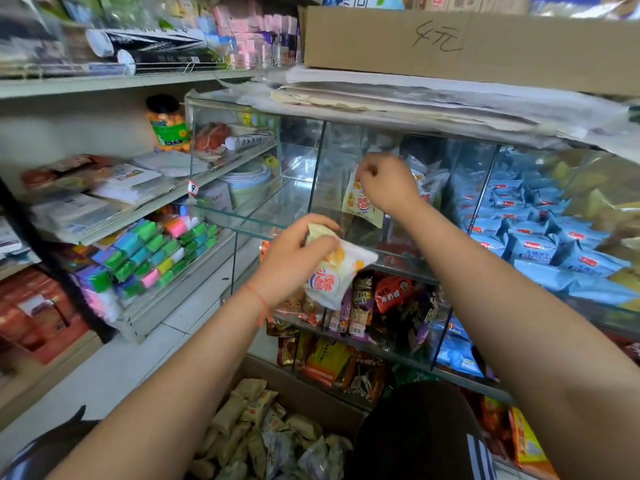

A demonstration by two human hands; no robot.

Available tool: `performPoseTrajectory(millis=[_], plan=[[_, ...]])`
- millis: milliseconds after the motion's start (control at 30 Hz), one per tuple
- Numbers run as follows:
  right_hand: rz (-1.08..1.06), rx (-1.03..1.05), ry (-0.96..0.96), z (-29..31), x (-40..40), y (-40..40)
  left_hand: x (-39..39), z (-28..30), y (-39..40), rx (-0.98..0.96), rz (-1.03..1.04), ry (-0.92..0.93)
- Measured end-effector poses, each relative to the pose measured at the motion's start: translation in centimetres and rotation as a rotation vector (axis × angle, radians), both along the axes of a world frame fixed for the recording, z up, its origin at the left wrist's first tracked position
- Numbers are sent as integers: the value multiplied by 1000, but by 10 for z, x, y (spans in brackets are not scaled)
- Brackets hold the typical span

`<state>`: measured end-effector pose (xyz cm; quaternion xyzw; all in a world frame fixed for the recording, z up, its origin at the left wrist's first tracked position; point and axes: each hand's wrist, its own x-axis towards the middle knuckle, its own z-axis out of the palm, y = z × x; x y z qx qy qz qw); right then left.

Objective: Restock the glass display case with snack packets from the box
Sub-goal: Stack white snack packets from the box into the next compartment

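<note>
The right hand point(386, 181) is up inside the glass display case point(311, 188). Its fingers are pressed together, pinching the top edge of a pale yellow snack packet point(362, 202). That packet hangs down in a middle part of the case, just left of some silvery packets point(429, 178) stacked there.

The left hand point(294, 261) is lower and nearer, in front of the glass edge of the case. Its fingers are curled tight around a white snack packet point(334, 275) with orange and red print. A thin red string point(258, 299) goes around that wrist.

The box point(273, 434) sits at the bottom, near the person, between the two arms. It is full of tan and grey snack packets all jumbled up.

To the right in the case, blue packets point(540, 233) fill a whole part. Below the hands, a lower glass shelf holds red and dark packets point(384, 303). On top of the case lies a big brown cardboard carton point(467, 43) with writing on it. On the left, shelves hold bright green, pink and purple packs point(152, 251).
</note>
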<state>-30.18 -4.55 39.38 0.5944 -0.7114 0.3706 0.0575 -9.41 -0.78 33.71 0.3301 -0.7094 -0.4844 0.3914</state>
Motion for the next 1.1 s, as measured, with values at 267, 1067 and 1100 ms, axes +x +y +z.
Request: performPoseTrajectory(millis=[267, 1067, 1100], plan=[[516, 393, -812, 30, 46, 55, -20, 29, 2, 577, -10, 750], [-648, 626, 406, -17, -59, -14, -60, -17, -16, -796, 152, -863], [-655, 629, 405, -21, -61, -18, -61, -19, -16, -808, 165, -853]])
